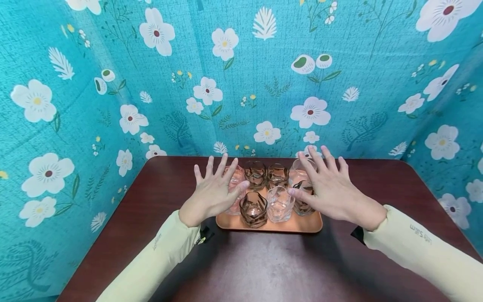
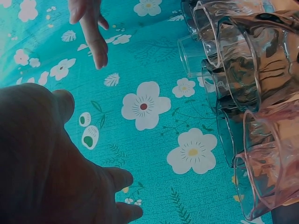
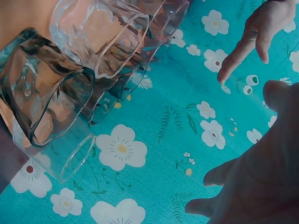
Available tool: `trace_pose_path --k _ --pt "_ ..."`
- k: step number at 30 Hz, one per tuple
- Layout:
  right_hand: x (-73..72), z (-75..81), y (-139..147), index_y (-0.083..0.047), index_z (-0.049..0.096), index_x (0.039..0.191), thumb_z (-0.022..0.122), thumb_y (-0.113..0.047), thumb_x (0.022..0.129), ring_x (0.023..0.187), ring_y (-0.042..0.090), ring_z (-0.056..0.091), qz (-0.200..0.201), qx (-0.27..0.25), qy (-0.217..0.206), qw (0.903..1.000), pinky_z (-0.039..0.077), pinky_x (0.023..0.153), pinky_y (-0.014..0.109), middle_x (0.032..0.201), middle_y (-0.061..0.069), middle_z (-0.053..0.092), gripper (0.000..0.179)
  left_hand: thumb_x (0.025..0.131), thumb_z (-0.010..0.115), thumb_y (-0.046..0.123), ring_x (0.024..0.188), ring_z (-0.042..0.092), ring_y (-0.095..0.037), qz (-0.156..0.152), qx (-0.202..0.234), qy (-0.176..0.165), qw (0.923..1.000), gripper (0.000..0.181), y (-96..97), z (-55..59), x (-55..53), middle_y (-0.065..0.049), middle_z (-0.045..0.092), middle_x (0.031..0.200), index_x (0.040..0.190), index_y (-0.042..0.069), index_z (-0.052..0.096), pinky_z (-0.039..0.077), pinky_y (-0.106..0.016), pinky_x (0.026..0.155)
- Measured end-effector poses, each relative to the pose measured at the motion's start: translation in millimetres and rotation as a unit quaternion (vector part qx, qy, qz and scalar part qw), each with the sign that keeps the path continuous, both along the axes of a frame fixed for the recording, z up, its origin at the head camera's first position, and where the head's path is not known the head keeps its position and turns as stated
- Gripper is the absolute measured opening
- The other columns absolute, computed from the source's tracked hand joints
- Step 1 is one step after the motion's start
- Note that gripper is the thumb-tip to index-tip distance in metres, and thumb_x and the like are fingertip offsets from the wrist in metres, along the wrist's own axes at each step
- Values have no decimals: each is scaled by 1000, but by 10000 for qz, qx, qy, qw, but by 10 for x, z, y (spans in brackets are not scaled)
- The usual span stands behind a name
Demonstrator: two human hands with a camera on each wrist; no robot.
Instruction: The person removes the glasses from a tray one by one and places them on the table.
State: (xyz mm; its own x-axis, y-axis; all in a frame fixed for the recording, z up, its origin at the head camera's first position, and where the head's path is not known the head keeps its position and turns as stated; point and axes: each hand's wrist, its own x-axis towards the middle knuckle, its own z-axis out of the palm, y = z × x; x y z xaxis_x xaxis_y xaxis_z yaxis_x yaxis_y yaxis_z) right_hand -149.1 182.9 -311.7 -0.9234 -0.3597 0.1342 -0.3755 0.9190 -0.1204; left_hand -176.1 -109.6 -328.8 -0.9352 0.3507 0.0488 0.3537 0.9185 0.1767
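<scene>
My left hand [image 1: 211,195] is held above the left end of an orange-brown tray [image 1: 269,226], fingers spread and holding nothing. Over its right end hovers my right hand [image 1: 333,191], likewise spread with nothing in it. Several wavy-sided glasses stand upright on the tray. Pink glasses [image 2: 261,182] are partly hidden behind my left hand. Along the front are a smoky brown glass [image 1: 253,214], a clear glass [image 1: 280,205] and another brown glass [image 1: 303,206] partly under my right hand. Two brown glasses [image 1: 255,175] and a clear glass [image 1: 296,168] stand behind.
The tray lies toward the far side of a dark reddish-brown table [image 1: 256,268]. A teal floral cloth [image 1: 241,84] hangs behind the table and along both sides. Pale sleeves [image 1: 151,260] cover both forearms.
</scene>
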Motion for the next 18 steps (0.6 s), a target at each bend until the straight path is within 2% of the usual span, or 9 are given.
trace_pose_path --k 12,15,18 --pt "0 -23 70 -12 6 152 34 -69 89 140 38 -11 -50 -95 -49 9999 -1 98 69 156 15 -2 90 87 13 74 139 -11 -38 41 -9 -29 10000 80 -43 -30 9 -3 -1 157 152 27 10 -7 -65 102" --pt "-3 -58 113 -12 7 152 34 -70 88 140 38 -10 -151 -204 -95 9996 0 99 68 156 15 -1 90 90 19 71 140 -7 -37 39 221 4 9997 77 -116 -61 8 -5 2 157 152 25 11 -6 -62 104" --pt "-3 -113 172 -12 8 152 36 -68 89 140 39 -5 -230 -369 -89 9990 0 99 68 156 17 2 90 93 27 64 141 1 -37 13 565 180 9982 74 -224 -112 16 -8 10 157 152 21 15 -1 -61 105"
